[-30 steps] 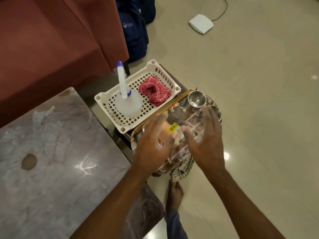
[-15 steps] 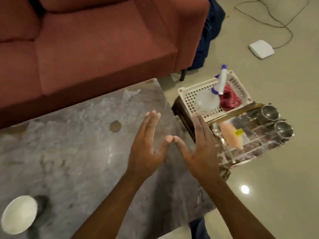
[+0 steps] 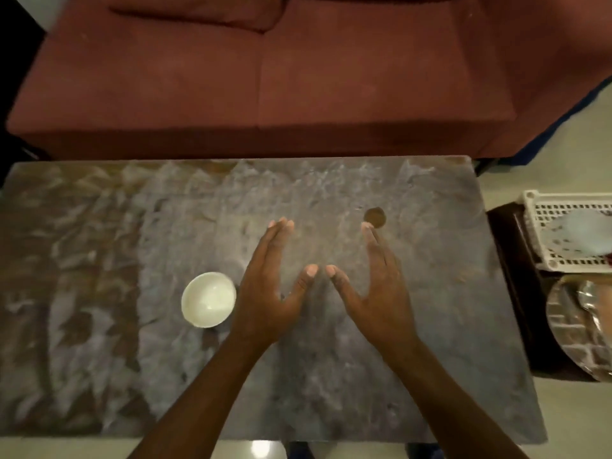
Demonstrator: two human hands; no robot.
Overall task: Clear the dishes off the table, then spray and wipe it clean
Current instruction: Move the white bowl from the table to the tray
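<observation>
A grey marble table (image 3: 331,376) fills the middle of the head view. A small white bowl (image 3: 208,299) stands on it, left of centre. My left hand (image 3: 271,289) hovers just right of the bowl, flat and empty, fingers together. My right hand (image 3: 374,286) is held the same way a little further right, also empty, thumbs nearly meeting. A round brown stain (image 3: 375,217) marks the table just beyond my right fingertips.
A red sofa (image 3: 265,77) runs along the table's far side. At the right edge, on a dark low stand (image 3: 510,260), sit a white perforated basket (image 3: 556,226) holding a clear spray bottle (image 3: 586,233) and a shiny tray (image 3: 576,329) of dishes.
My view swung left from the side stand to the table. Both hands came away from the tray of dishes and now hover empty over the table near the white bowl.
</observation>
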